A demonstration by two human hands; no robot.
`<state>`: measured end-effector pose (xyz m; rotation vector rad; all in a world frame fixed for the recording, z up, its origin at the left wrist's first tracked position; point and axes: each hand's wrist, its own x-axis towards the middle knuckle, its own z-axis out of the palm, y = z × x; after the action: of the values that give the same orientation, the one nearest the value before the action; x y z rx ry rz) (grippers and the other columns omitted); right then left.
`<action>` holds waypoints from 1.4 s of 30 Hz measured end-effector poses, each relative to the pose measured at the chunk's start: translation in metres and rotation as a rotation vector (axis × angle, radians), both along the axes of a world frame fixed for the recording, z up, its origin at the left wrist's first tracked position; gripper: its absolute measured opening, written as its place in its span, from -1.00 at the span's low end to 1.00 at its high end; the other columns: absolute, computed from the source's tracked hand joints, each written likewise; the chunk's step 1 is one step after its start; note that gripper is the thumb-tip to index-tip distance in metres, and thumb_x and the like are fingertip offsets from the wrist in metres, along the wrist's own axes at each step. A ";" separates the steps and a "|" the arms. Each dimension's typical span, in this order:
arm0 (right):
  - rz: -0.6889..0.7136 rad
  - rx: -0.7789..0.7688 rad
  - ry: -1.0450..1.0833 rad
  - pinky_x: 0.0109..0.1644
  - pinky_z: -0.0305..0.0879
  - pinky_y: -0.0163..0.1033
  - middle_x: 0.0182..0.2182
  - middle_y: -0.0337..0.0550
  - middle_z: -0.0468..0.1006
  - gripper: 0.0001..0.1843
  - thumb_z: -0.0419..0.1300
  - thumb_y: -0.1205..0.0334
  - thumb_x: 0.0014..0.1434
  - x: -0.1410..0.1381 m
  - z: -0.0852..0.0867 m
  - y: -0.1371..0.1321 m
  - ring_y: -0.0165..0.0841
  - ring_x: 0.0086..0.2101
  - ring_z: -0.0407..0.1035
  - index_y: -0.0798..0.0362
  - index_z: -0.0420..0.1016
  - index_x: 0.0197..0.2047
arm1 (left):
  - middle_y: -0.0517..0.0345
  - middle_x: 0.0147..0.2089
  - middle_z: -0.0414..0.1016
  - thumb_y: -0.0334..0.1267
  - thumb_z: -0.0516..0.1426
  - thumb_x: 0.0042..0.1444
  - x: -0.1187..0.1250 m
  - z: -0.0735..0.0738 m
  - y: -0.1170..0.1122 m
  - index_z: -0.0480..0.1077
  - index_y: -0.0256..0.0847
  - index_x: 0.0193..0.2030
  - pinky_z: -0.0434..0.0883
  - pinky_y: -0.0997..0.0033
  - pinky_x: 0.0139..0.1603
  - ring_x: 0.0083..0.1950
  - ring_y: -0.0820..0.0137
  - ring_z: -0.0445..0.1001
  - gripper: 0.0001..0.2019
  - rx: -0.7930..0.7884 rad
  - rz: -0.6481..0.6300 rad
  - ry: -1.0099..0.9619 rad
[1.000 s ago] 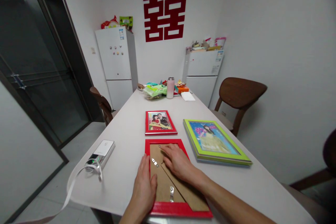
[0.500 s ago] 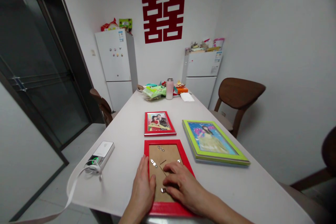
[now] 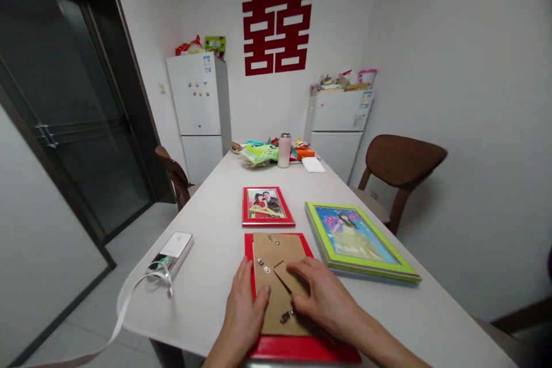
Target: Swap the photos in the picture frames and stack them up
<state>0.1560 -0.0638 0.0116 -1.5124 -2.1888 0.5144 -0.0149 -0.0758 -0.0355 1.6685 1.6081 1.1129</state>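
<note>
A red picture frame [image 3: 302,348] lies face down at the near side of the table. Its brown backing board [image 3: 269,310], fitted with small metal clips, is raised and shifted out of line with the frame. My right hand [image 3: 321,299] is closed on the board at the cut-out stand flap; its fingertips are partly hidden. Along the left side, my left hand [image 3: 244,305] grips the frame, fingers on the outer edge and thumb over the board. Beyond it lies a smaller red frame [image 3: 268,224] with a couple's photo, face up.
Right of my hands lies a green-edged frame [image 3: 362,267] stacked on another. A power bank [image 3: 179,244] with a white cable [image 3: 123,313] sits on the left. A pink bottle [image 3: 284,151] and green packets [image 3: 259,154] stand at the far end. A brown chair [image 3: 403,161] is at the right.
The backing board has come up out of the red frame's recess and now overlaps its rails, with my right hand on it. The view has shifted slightly, moving everything right.
</note>
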 end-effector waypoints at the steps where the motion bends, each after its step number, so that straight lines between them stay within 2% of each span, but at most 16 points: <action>1: -0.001 0.015 0.002 -0.11 0.11 -0.28 -0.27 -0.09 0.37 -0.56 0.08 0.32 -0.20 0.000 0.004 0.000 -0.31 -0.22 0.23 0.09 0.37 -0.15 | -0.08 0.16 0.13 -0.22 0.04 -0.07 0.001 0.004 0.000 0.16 -0.33 0.06 0.01 0.25 0.17 0.17 0.24 0.08 -0.49 -0.003 -0.014 -0.051; 4: 0.006 0.053 0.019 -0.11 0.12 -0.27 -0.27 -0.10 0.36 -0.59 0.09 0.32 -0.20 -0.006 0.016 -0.004 -0.31 -0.22 0.22 0.07 0.38 -0.17 | 0.00 0.04 0.31 -0.17 0.06 -0.08 0.002 0.017 0.001 0.27 -0.26 -0.05 0.19 0.27 0.06 0.08 0.23 0.23 -0.59 -0.051 -0.078 -0.319; 6: 0.035 0.063 0.073 -0.11 0.14 -0.27 -0.25 -0.10 0.36 -0.60 0.10 0.30 -0.17 -0.010 0.021 -0.008 -0.32 -0.22 0.23 0.06 0.38 -0.16 | 0.03 -0.12 0.44 -0.12 0.05 -0.07 -0.002 0.025 0.002 0.31 -0.27 -0.14 0.31 0.29 -0.10 -0.06 0.23 0.36 -0.63 -0.139 -0.095 -0.529; 8: 0.063 0.057 0.135 -0.14 0.17 -0.26 -0.24 -0.10 0.36 -0.62 0.09 0.24 -0.10 -0.009 0.022 -0.009 -0.32 -0.24 0.25 0.04 0.35 -0.14 | 0.08 -0.28 0.50 -0.07 0.04 -0.06 -0.011 0.032 0.001 0.32 -0.28 -0.22 0.37 0.32 -0.26 -0.21 0.26 0.45 -0.66 -0.213 -0.082 -0.654; 11: -0.006 0.049 0.112 -0.19 0.19 -0.23 -0.27 -0.08 0.38 -0.62 0.03 0.16 -0.02 0.004 0.013 -0.005 -0.31 -0.29 0.28 0.07 0.33 -0.10 | 0.19 -0.43 0.51 -0.04 0.06 -0.08 -0.036 0.038 0.000 0.31 -0.25 -0.31 0.37 0.39 -0.43 -0.39 0.31 0.48 -0.69 -0.264 -0.025 -0.716; 14: -0.148 0.041 -0.015 -0.14 0.17 -0.19 -0.24 -0.01 0.39 -0.57 0.01 0.15 -0.01 0.025 -0.006 0.002 -0.26 -0.24 0.29 0.14 0.30 -0.06 | 0.23 -0.48 0.50 -0.09 0.11 -0.13 -0.068 0.039 -0.003 0.31 -0.24 -0.30 0.35 0.42 -0.47 -0.48 0.36 0.47 -0.71 -0.321 0.031 -0.749; 17: -0.239 0.000 -0.091 -0.10 0.16 -0.16 -0.14 0.07 0.37 -0.47 0.01 0.17 -0.04 0.037 -0.023 0.007 -0.19 -0.16 0.28 0.19 0.21 0.02 | 0.18 -0.48 0.51 -0.11 0.10 -0.11 -0.095 0.034 -0.004 0.31 -0.26 -0.28 0.36 0.38 -0.44 -0.49 0.34 0.47 -0.71 -0.358 0.031 -0.708; 19: -0.245 -0.013 -0.092 -0.09 0.16 -0.17 -0.11 0.09 0.37 -0.45 0.00 0.22 -0.05 0.039 -0.028 0.008 -0.19 -0.13 0.28 0.20 0.16 0.05 | 0.15 -0.48 0.51 -0.11 0.08 -0.10 -0.107 0.029 -0.004 0.31 -0.28 -0.28 0.36 0.36 -0.43 -0.48 0.32 0.47 -0.70 -0.373 0.030 -0.641; 24: -0.232 0.006 0.011 -0.09 0.18 -0.23 -0.11 0.05 0.40 -0.47 -0.05 0.39 -0.12 0.037 -0.027 0.011 -0.24 -0.14 0.31 0.18 0.20 0.00 | 0.14 -0.45 0.50 -0.07 -0.04 -0.06 -0.120 0.020 0.003 0.32 -0.26 -0.35 0.37 0.34 -0.33 -0.37 0.29 0.47 -0.70 -0.289 0.085 -0.204; 27: -0.289 -0.059 0.194 -0.07 0.17 -0.21 -0.09 0.07 0.38 -0.40 -0.04 0.38 -0.16 0.040 -0.026 0.014 -0.22 -0.13 0.31 0.21 0.14 0.04 | 0.11 -0.40 0.50 -0.07 -0.04 -0.07 -0.121 0.021 0.005 0.33 -0.26 -0.33 0.34 0.33 -0.23 -0.27 0.26 0.45 -0.69 -0.247 0.130 -0.042; 30: -0.261 -0.317 0.594 -0.20 0.29 -0.18 -0.15 0.02 0.44 -0.29 -0.08 0.33 -0.12 0.041 -0.018 0.010 -0.25 -0.25 0.39 0.18 -0.13 0.16 | -0.03 -0.24 0.46 -0.14 0.01 -0.10 -0.118 0.024 0.004 0.27 -0.33 -0.15 0.22 0.20 -0.06 -0.11 0.16 0.38 -0.62 -0.210 0.208 0.065; 32: -0.217 -0.511 0.870 -0.31 0.33 -0.17 -0.24 -0.04 0.49 -0.25 -0.09 0.27 -0.07 0.040 -0.008 0.004 -0.27 -0.38 0.43 0.12 -0.30 0.19 | -0.15 -0.13 0.40 -0.20 0.02 -0.10 -0.111 0.027 0.001 0.21 -0.39 -0.05 0.13 0.12 0.02 -0.02 0.10 0.30 -0.55 -0.159 0.251 0.221; 35: -0.217 -0.624 1.071 -0.36 0.34 -0.17 -0.31 -0.10 0.52 -0.18 -0.04 0.21 -0.06 0.034 0.011 -0.005 -0.28 -0.45 0.44 0.05 -0.41 0.21 | -0.20 0.00 0.30 -0.27 0.01 -0.08 -0.091 0.031 -0.004 0.21 -0.40 -0.02 0.09 0.10 0.06 0.06 0.10 0.21 -0.56 -0.052 0.244 0.493; 37: -0.224 -0.617 1.094 -0.38 0.35 -0.19 -0.32 -0.13 0.53 -0.13 0.01 0.19 -0.08 0.028 0.022 -0.010 -0.30 -0.47 0.44 0.02 -0.42 0.21 | -0.16 0.07 0.23 -0.28 0.01 -0.07 -0.067 0.034 -0.010 0.19 -0.36 0.01 0.09 0.12 0.09 0.12 0.15 0.15 -0.55 -0.008 0.170 0.499; 39: -0.224 -0.600 1.097 -0.41 0.34 -0.21 -0.33 -0.15 0.53 -0.07 0.08 0.17 -0.11 0.023 0.030 -0.012 -0.32 -0.50 0.43 -0.01 -0.43 0.21 | -0.10 0.13 0.17 -0.23 0.01 -0.04 -0.037 0.038 -0.018 0.13 -0.31 0.07 0.08 0.17 0.12 0.16 0.20 0.10 -0.51 0.010 0.020 0.347; 42: -0.204 -0.586 1.088 -0.49 0.32 -0.26 -0.39 -0.19 0.53 -0.02 0.15 0.16 -0.13 0.017 0.035 -0.012 -0.38 -0.59 0.38 -0.03 -0.42 0.21 | -0.07 0.22 0.00 -0.14 0.14 -0.15 0.011 0.043 -0.030 0.01 -0.28 0.15 0.04 0.13 0.16 0.21 0.15 -0.01 -0.30 0.047 -0.234 0.181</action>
<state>0.1734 -0.0756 0.0466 -1.1932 -1.0598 1.5467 -0.0037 -0.1059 0.0073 1.9785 1.4546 0.9101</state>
